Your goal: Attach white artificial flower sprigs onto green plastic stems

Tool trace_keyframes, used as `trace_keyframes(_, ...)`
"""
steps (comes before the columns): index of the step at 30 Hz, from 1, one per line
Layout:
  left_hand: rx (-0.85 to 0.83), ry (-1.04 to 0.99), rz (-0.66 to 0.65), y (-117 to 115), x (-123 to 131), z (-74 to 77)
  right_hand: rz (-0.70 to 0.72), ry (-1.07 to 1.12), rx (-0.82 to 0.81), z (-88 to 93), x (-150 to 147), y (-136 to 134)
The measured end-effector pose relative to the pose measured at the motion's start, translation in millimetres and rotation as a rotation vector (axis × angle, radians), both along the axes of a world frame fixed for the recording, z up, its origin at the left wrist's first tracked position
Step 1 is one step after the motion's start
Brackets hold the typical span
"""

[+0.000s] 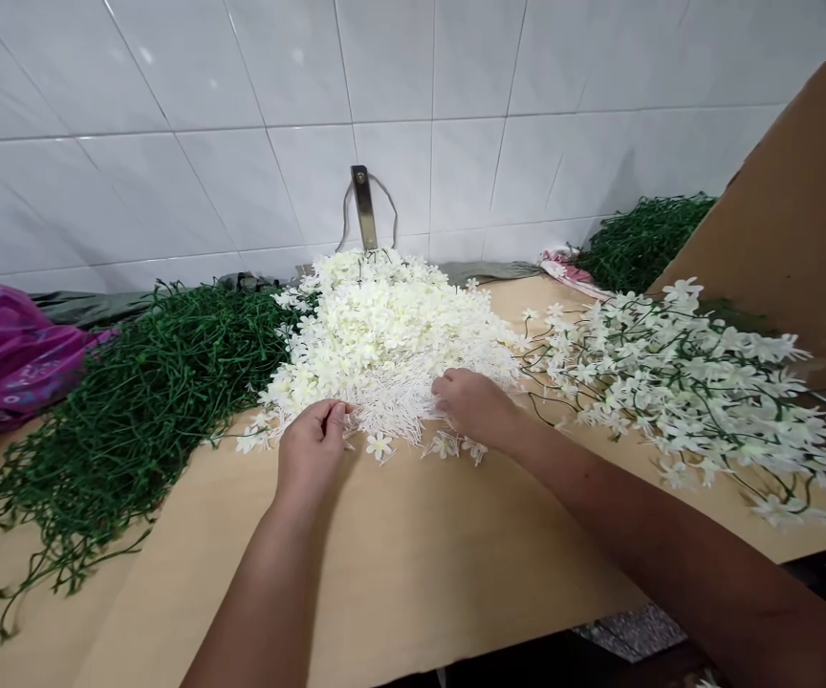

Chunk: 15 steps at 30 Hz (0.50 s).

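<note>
My right hand (474,406) buries its fingertips in the white flower pile (384,334), so I can't tell whether they grip anything. The pink bag (4,349) runs off the left edge.

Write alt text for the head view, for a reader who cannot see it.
The left hand and right hand touch the near edge of a heap of white artificial blossoms on a tan board. Loose green stems lie to its left, stems with blossoms fitted to its right, a white tiled wall behind.

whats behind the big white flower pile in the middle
A metal strip stands against the white tiled wall, and grey cloth lies along the wall's base. The strip's lower end is hidden by the flower pile.
</note>
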<state>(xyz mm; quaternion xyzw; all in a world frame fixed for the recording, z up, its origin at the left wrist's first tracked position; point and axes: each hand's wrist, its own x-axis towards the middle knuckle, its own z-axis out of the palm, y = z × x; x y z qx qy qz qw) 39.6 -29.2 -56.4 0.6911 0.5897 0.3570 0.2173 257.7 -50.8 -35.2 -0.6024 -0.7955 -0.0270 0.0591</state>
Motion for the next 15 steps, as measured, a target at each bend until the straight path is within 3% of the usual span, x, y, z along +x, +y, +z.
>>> trace_keyframes(6, 0.008, 0.007, -0.026, 0, 2, -3.4, -0.052, 0.350, 0.083, 16.0, 13, 6)
trace_keyframes(9, 0.055, 0.087, -0.027, 1, 0, -3.1, -0.106, 0.529, 0.146, 12.3, 18, 9)
trace_keyframes(15, 0.139, 0.200, 0.124, 8, -15, -1.9, -0.158, 0.938, 0.107, -2.3, 19, 5)
